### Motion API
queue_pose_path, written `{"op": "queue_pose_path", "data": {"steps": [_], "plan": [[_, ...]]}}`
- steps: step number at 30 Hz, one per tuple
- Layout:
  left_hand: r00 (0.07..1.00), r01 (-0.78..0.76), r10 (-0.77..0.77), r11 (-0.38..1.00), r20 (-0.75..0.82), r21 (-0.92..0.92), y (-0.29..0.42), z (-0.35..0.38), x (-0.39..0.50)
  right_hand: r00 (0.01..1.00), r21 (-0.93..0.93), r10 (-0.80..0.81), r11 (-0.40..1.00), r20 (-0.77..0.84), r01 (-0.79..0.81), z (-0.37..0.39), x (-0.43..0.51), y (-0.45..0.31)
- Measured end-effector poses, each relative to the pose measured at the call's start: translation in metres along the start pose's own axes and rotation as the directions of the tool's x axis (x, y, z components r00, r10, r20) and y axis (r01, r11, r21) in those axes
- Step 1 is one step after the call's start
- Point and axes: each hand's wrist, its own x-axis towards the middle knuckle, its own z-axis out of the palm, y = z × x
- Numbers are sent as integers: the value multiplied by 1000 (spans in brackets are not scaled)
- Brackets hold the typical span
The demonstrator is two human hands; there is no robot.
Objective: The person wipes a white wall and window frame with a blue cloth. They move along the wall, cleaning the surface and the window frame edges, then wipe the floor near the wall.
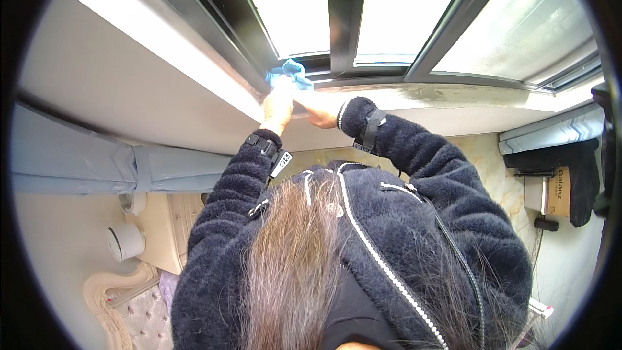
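A crumpled light-blue cloth (291, 72) lies against the lower left corner of the dark window frame (345, 65). My left hand (278, 107) grips the cloth, its fingers partly lost in the glare. Just to the right, my right hand (318, 108) reaches in towards the same cloth from over the sill (388, 97); its fingertips are hidden behind the left hand, so its hold cannot be made out. Both wrists wear dark straps over black fuzzy sleeves.
Light-blue curtains (180, 167) hang at left, with another curtain (554, 129) at right. Beyond are a beige cabinet (160, 233), a white round container (125, 242) and a tufted headboard (143, 318). A cardboard box (558, 194) stands at right, partly under black fabric.
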Motion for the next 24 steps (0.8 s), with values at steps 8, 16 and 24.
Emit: {"op": "queue_pose_path", "data": {"steps": [8, 16, 24], "plan": [[962, -165, 208, 959, -177, 232, 56, -66, 28, 731, -305, -310, 941, -608, 146, -110, -58, -21], [593, -439, 419, 884, -687, 161, 191, -161, 97, 547, -122, -18, 980, -837, -156, -151, -64, -28], [275, -603, 557, 734, -783, 311, 264, -162, 165, 582, 10, 12, 1000, -813, -6, -162, -61, -20]]}}
